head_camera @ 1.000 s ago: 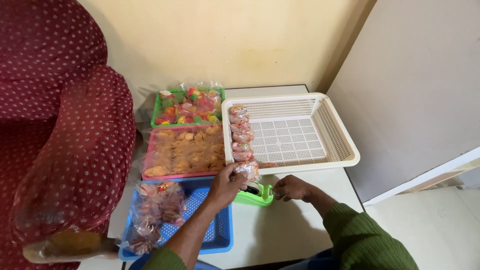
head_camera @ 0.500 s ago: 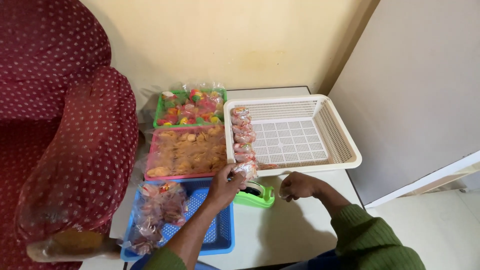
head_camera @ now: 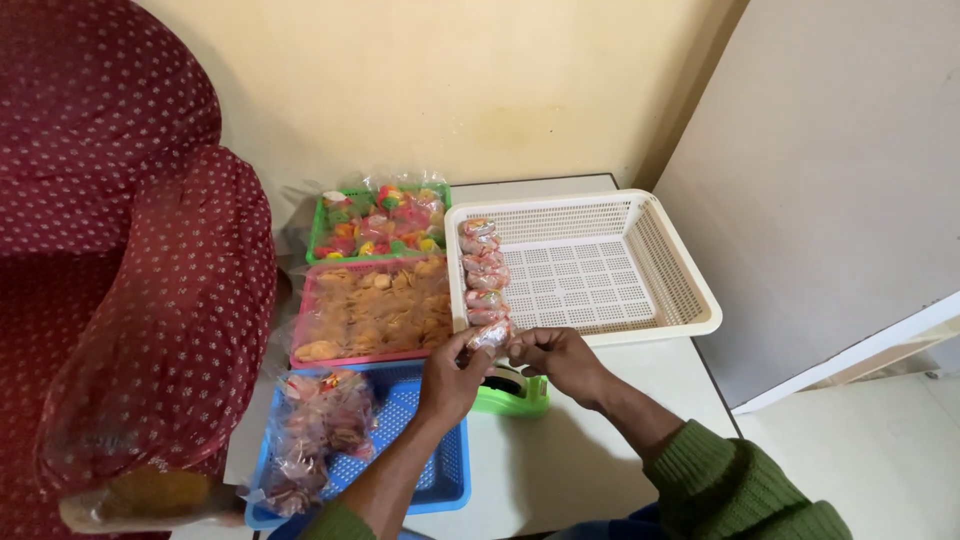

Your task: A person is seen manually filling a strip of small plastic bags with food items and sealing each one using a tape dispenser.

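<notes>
A small packet (head_camera: 489,335) is pinched between both hands, left (head_camera: 450,372) and right (head_camera: 556,357), at the strip's (head_camera: 483,268) near end, just above the tape dispenser (head_camera: 512,390), apparently for joining.

On the bench (head_camera: 600,440), my hands meet at the near rim of the big basket (head_camera: 690,300); the packet string (head_camera: 484,280) lies inside along its left wall. Three trays sit left, the tape dispenser (head_camera: 515,392) under my hands.

Cream basket (head_camera: 680,270); green dispenser (head_camera: 520,395); blue tray (head_camera: 440,470)
</notes>
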